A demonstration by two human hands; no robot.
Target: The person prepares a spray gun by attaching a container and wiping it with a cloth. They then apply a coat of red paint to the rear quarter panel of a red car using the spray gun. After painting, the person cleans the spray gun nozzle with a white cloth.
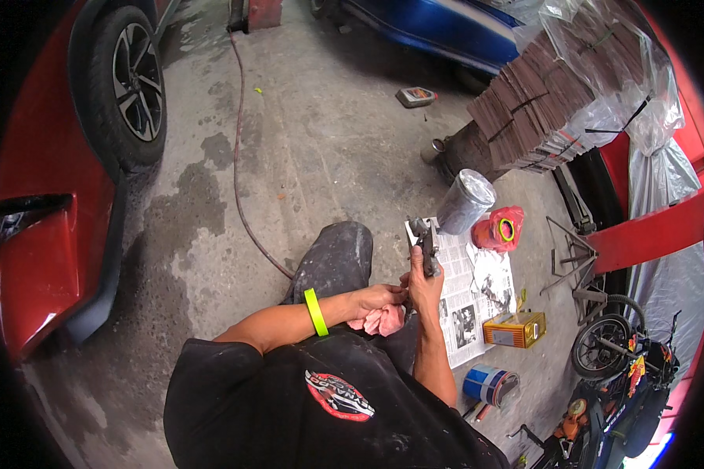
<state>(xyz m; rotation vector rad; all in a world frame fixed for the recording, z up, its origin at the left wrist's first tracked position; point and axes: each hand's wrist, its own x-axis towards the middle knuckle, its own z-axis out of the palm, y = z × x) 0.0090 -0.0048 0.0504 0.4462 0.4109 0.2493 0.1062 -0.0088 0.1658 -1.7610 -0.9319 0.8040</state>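
Note:
My right hand (425, 288) is closed round a metal spray gun (430, 262), its head pointing away from me above the newspaper. My left hand (378, 298), below a bright yellow-green wristband (316, 313), meets the right at the lower end of the gun. A crumpled pink cloth (382, 320) hangs from the left hand's curled fingers. Those fingertips are partly hidden where the two hands come together, so what they pinch at the gun is unclear.
Spread newspaper (457, 293) lies on the right beside a grey can (466, 202), a red-wrapped container (498, 229), a yellow tin (515, 330) and a blue can (490, 384). A hose (238, 156) crosses the concrete. A red car (55, 258) stands left, a motorcycle (622, 391) right.

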